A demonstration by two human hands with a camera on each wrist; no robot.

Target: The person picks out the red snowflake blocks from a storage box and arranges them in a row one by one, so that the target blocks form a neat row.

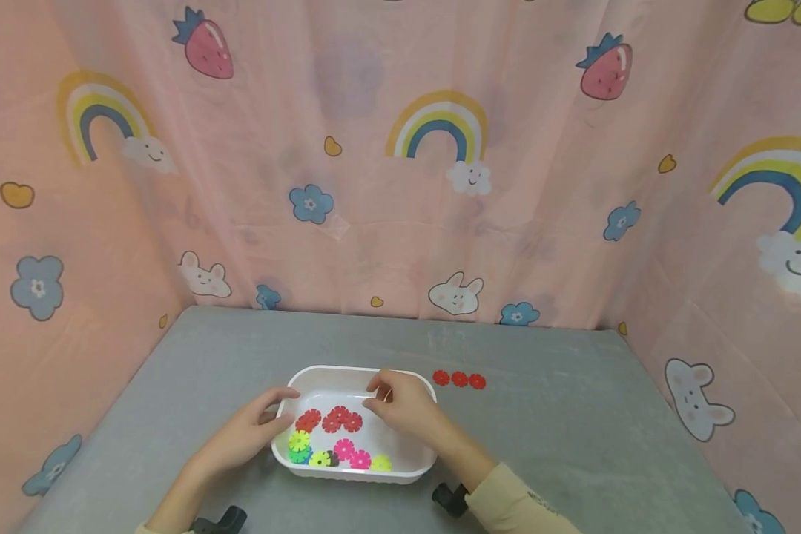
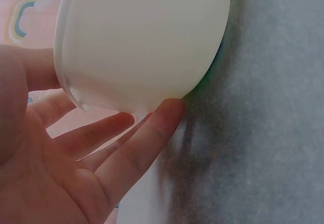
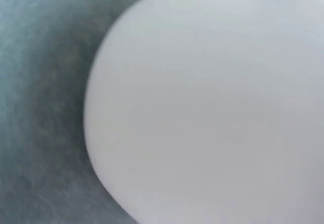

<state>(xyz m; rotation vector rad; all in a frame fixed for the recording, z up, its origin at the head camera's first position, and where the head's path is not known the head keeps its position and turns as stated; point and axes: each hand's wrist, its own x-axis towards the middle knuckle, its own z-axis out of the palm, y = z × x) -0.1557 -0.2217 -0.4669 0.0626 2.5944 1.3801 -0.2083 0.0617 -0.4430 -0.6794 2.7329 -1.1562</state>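
A white tray [image 1: 354, 476] holds red, pink, yellow, green and dark notched discs, with the red discs [image 1: 339, 419] towards its middle and left. My left hand [image 1: 243, 434] grips the tray's left end, its thumb and a finger at the rim; in the left wrist view, the fingers of this hand [image 2: 96, 143] touch the outside of the tray [image 2: 147, 42]. My right hand [image 1: 403, 404] hangs over the right part of the tray, fingers bent, with a gap between thumb and index finger and no disc visible there. In the right wrist view, only the tray [image 3: 202, 102] shows above the grey surface.
Three red discs [image 1: 460, 380] lie in a row on the grey table [image 1: 574, 430], just right of the tray's far right corner. A pink patterned curtain [image 1: 374, 259] stands behind and at both sides. Black wrist devices [image 1: 450, 500] show near both wrists.
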